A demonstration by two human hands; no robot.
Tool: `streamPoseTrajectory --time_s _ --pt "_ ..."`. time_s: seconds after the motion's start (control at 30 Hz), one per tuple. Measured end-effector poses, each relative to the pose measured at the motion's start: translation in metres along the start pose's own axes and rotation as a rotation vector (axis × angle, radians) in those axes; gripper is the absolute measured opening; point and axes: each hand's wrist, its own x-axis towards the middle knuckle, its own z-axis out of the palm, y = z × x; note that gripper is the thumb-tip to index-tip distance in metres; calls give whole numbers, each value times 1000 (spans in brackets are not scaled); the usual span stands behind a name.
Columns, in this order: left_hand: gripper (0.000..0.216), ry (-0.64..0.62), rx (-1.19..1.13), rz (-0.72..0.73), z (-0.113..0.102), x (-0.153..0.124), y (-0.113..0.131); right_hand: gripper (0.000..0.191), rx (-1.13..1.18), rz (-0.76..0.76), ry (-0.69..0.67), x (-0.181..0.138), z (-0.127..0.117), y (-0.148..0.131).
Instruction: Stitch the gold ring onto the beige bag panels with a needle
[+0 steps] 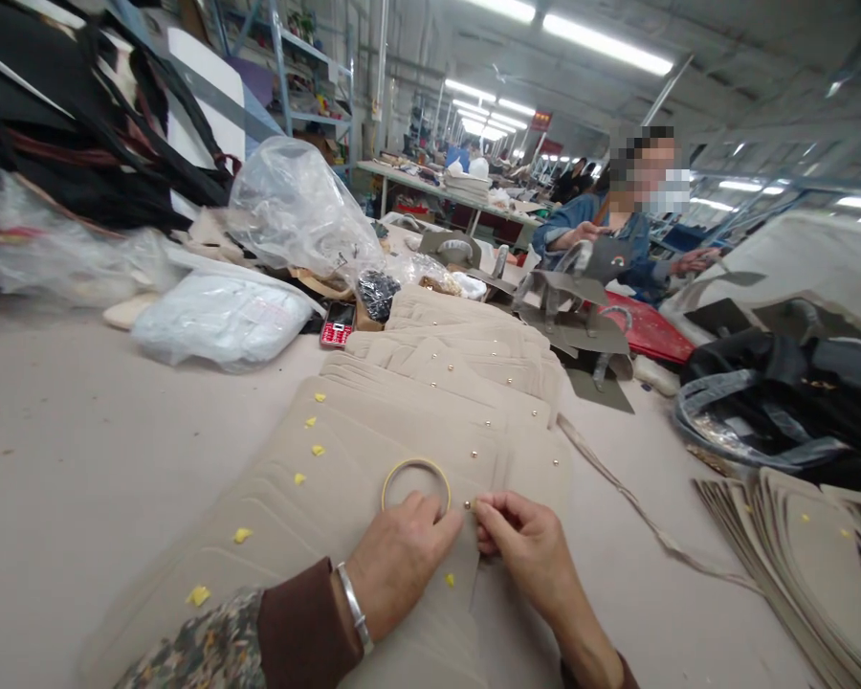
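Note:
My left hand (402, 555) rests knuckles-up on a fanned row of beige panels (344, 478), its fingers curled beside a roll of narrow tape (416, 483) lying on the top panel. My right hand (523, 545) is pinched, thumb and forefinger together, right next to a small brass stud (466, 504) on that panel. What sits between those fingertips is too small to make out. Small yellow paper bits (242, 535) dot the left edges of the panels. More studded beige panels (459, 364) overlap farther back.
A stack of similar panels (796, 555) lies at the right, with black bags (782, 392) behind it. Plastic bags (294, 211), a red phone (337, 327) and grey cut pieces (581, 330) sit farther back. A person in a denim sleeve (566, 225) works at the far end.

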Motion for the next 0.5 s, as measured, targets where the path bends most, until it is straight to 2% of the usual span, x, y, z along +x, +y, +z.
streamPoseTrajectory --time_s 0.17,0.27,0.4,0.5 --pt "12 -63 -9 -23 1 1 0 23 -373 -217 55 -1 9 -11" --pt "12 -77 -23 -23 1 0 -1 21 -487 -312 90 -1 12 -11" --pt "15 -122 -22 -29 -3 0 0 22 -582 -381 82 1 13 -9" --pt "15 -135 -23 -36 -6 -1 0 15 -584 -353 107 3 11 -6"
